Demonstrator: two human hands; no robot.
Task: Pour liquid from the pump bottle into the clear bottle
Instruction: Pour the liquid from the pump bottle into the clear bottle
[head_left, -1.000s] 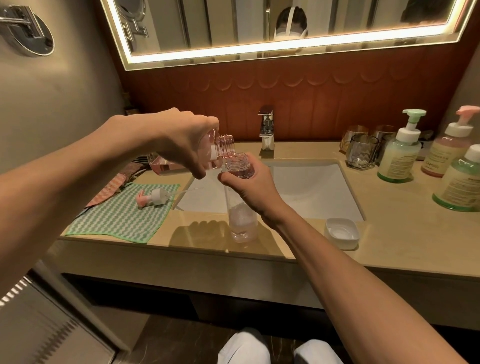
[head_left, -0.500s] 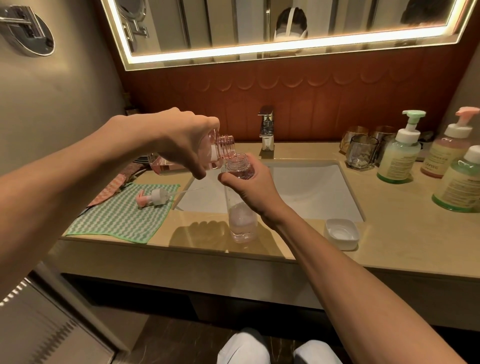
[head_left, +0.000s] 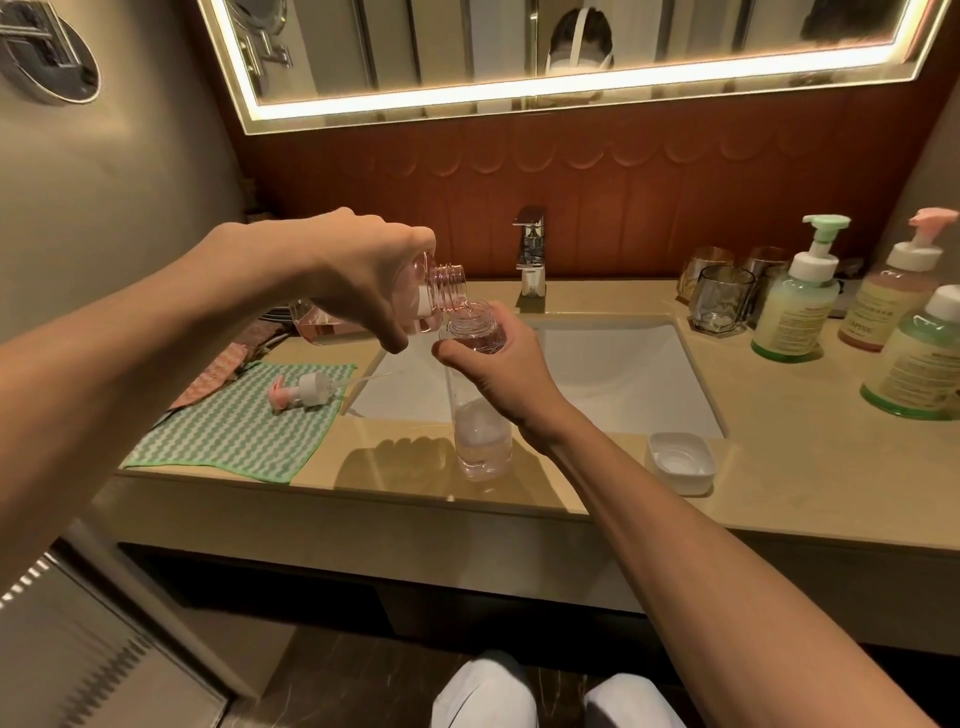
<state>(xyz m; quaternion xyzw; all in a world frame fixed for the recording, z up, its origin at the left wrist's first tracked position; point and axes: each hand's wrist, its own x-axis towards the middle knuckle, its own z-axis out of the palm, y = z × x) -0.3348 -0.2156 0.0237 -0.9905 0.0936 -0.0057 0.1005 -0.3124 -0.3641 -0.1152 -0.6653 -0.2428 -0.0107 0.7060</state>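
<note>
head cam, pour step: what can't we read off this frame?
Head view only.
- pump bottle: body mostly under the left hand, remaining liquid unclear.
- clear bottle: upper part wrapped by the right hand; stream at its mouth too faint to confirm.
- green-capped bottle: label print too small.
- rightmost bottle: cut off by the right edge.

I got dim warm light, LED strip (head_left: 571, 89) glaring at frame top; left hand (head_left: 358, 270) shadowed the counter (head_left: 779, 467); edges fisheye-bent.

Five bottles (head_left: 431, 296) (head_left: 480, 441) (head_left: 792, 317) (head_left: 883, 306) (head_left: 919, 364), two cloths (head_left: 234, 431) (head_left: 218, 371), one dish (head_left: 680, 475), one loose pump (head_left: 306, 389).
</note>
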